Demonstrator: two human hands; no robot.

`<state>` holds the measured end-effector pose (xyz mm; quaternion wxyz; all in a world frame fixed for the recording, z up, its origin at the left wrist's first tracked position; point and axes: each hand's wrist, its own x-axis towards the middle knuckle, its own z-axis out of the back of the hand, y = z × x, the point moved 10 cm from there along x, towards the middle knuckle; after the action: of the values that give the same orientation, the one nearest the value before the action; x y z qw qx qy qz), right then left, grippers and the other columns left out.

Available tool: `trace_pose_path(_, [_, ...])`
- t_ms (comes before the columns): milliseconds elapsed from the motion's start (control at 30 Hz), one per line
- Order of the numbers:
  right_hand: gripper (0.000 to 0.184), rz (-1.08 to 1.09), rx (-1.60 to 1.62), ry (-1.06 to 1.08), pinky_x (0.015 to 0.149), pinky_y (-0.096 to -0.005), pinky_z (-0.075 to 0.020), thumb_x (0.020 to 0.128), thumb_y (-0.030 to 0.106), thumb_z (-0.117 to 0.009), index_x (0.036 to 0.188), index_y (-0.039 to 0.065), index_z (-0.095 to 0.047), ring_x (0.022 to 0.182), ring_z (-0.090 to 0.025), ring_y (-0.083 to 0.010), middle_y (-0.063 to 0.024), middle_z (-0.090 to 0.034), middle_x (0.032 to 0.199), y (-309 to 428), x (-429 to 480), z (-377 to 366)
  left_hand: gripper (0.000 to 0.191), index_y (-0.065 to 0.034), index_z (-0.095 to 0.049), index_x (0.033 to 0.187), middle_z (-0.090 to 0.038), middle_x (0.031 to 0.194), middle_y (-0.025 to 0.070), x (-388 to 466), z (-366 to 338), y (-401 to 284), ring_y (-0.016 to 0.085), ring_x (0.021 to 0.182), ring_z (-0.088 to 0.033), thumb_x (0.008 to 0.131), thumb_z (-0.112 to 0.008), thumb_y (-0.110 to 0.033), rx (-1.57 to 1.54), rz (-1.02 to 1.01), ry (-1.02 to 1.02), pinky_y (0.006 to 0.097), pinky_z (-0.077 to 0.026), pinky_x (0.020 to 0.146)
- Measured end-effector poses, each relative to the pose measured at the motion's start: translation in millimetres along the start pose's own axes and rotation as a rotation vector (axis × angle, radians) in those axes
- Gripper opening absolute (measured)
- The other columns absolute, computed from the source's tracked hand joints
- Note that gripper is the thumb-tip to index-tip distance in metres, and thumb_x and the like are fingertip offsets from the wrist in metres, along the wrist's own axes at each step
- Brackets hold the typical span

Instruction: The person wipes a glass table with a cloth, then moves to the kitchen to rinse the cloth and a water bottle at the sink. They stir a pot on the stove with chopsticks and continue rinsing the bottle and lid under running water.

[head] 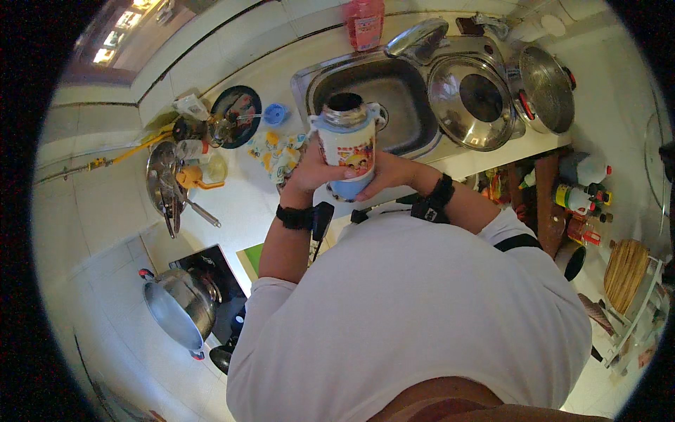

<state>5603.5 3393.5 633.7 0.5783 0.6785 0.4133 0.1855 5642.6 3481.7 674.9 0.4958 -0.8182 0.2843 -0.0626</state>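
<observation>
My left hand (312,170) and my right hand (391,173) are both wrapped around a blue and white insulated bottle (345,150) with a coloured printed picture on its side. The bottle has no lid on; its steel neck and dark mouth face up. Small white lugs stick out on both sides of its blue collar. It is held at the near side of a stainless steel sink (406,105), partly hiding the basin. A yellow and white patterned cloth (277,153) lies on the counter left of my left hand.
A steel lid (493,129) and a steel pan (548,89) sit right of the basin, near the faucet (416,38). A pink bottle (365,26) stands behind. Leftward are a blue cap (275,114), a dark plate (248,134), a utensil bowl (155,179) and a large pot (179,308).
</observation>
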Motion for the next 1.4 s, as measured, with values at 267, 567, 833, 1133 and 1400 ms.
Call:
trace_pose_path(267, [0.08, -0.238, -0.197, 0.263, 0.113, -0.0413, -0.044, 0.083, 0.058, -0.08, 0.141, 0.006, -0.058, 0.13, -0.058, -0.0285, -0.0127, -0.063, 0.141, -66.1, -23.2, 9.4, 0.073, -0.0036, -0.049, 0.142, -0.067, 0.129, 0.012, 24.4, 11.1, 105.4, 0.026, 0.113, -0.068, 0.082, -0.085, -0.024, -0.091, 0.345, -0.129, 0.0409, -0.056, 0.098])
trace_pose_path(567, [0.049, -0.384, -0.568, -0.216, 0.087, -0.0426, -0.0546, 0.094, 0.046, -0.068, 0.12, 0.005, -0.072, 0.095, -0.07, -0.0286, -0.0139, -0.076, 0.105, -84.9, -68.7, 180.2, 0.056, -0.0087, -0.06, 0.132, -0.074, 0.11, 0.0119, 21.1, 28.3, 199.9, 0.024, 0.09, -0.075, 0.095, -0.069, -0.049, -0.407, 0.749, -0.326, 0.0424, -0.063, 0.078])
trace_pose_path(833, [0.04, -0.366, -0.603, -0.509, 0.085, -0.0331, -0.0541, 0.096, 0.035, -0.069, 0.12, 0.003, -0.071, 0.097, -0.068, -0.0158, -0.0096, -0.075, 0.105, -70.7, -98.2, 292.1, 0.06, -0.0073, -0.059, 0.134, -0.073, 0.113, 0.0159, 41.5, 29.5, 190.6, 0.031, 0.094, -0.075, 0.096, -0.066, -0.052, -0.402, 0.798, -0.324, 0.0459, -0.063, 0.082])
trace_pose_path(1133, [0.037, -0.047, -0.973, -1.019, 0.083, -0.0419, -0.0551, 0.093, 0.024, -0.065, 0.125, 0.006, -0.066, 0.098, -0.07, -0.0358, -0.0189, -0.072, 0.115, 55.5, -87.3, 418.2, 0.067, -0.0067, -0.055, 0.141, -0.07, 0.122, 0.0211, 49.0, 31.9, 203.5, 0.039, 0.101, -0.072, 0.098, -0.059, -0.057, -0.587, 0.775, -0.426, 0.0521, -0.061, 0.088])
trace_pose_path(1400, [0.078, -0.257, -1.892, -0.74, 0.122, -0.0575, -0.0175, 0.1, 0.051, -0.06, 0.16, 0.01, -0.031, 0.152, -0.013, -0.0382, -0.0108, -0.014, 0.167, 98.2, -32.5, 435.7, 0.056, -0.0088, -0.06, 0.132, -0.074, 0.111, 0.0127, 50.4, 21.2, 184.0, 0.026, 0.092, -0.074, 0.096, -0.066, -0.052, -0.484, 0.794, -0.413, 0.0431, -0.063, 0.079])
